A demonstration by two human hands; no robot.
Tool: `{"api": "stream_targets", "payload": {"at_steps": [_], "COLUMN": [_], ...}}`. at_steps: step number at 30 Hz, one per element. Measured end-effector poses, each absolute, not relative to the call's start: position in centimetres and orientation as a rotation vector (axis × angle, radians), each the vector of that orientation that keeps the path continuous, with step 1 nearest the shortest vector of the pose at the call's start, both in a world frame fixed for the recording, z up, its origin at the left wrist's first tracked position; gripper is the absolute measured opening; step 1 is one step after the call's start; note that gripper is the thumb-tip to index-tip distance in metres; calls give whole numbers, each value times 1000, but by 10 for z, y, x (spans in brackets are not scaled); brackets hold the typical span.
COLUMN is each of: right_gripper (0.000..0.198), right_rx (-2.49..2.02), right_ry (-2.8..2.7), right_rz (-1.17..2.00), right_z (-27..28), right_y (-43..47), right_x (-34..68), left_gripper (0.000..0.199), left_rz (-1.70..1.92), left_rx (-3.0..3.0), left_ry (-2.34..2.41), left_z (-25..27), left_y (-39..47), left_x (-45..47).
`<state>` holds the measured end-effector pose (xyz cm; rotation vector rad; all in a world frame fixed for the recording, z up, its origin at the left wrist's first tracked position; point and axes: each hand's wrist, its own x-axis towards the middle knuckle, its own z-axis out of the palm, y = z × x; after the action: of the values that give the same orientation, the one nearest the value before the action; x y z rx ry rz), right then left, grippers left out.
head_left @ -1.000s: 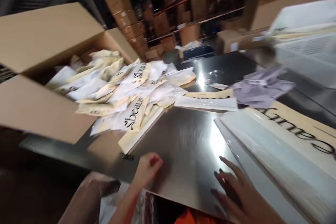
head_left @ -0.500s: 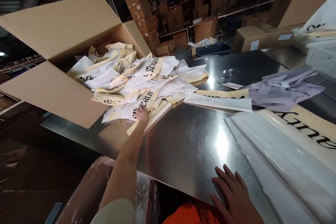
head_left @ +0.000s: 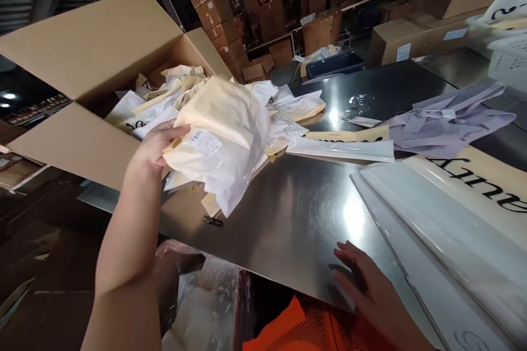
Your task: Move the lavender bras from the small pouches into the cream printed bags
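Observation:
My left hand [head_left: 158,142] grips a corner of a packaged garment bag [head_left: 228,131], cream and white plastic with a barcode label [head_left: 206,142]. The bag is lifted and tilted in front of a heap of similar bags [head_left: 298,104] that spills from an open carton [head_left: 82,134]. Low over the front of the metal table, my right hand [head_left: 364,279] is open and holds nothing. A stack of flat plastic bags [head_left: 444,203] with black lettering lies to its right. Small black thread snips [head_left: 213,221] rest below the lifted bag.
A lilac garment [head_left: 444,120] lies at the right of the metal table [head_left: 280,225], near a white basket [head_left: 508,66]. One flat bag [head_left: 341,148] sits mid-table. Behind are a dark blue bin [head_left: 335,64] and stacked cartons [head_left: 212,11]. Clear plastic wrap [head_left: 206,296] hangs below the front edge.
My left hand has picked one bag off the heap and brought it up and left, turning its labelled side to view. The snips are now uncovered. My right hand stays near the table front.

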<state>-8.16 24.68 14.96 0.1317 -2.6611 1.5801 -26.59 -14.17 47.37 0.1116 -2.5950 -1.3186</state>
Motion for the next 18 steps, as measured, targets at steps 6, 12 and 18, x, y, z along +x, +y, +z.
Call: {"api": "stream_targets", "payload": {"at_steps": [6, 12, 18], "right_gripper": [62, 66, 51], "right_rx": [-443, -562, -535], "right_ry": [-2065, -2492, -3154], "right_rz": [2324, 1820, 842], "right_z": [185, 194, 212], "right_y": [250, 272, 265], "right_x": [-90, -92, -144], "left_gripper": [38, 27, 24], "left_rz": [-1567, -1269, -1995], "left_rx": [176, 339, -314], "left_ry": [-2815, -2874, -2875], "left_z": [408, 317, 274], "left_y": [-125, -105, 0], "left_x": [-294, -324, -209]}}
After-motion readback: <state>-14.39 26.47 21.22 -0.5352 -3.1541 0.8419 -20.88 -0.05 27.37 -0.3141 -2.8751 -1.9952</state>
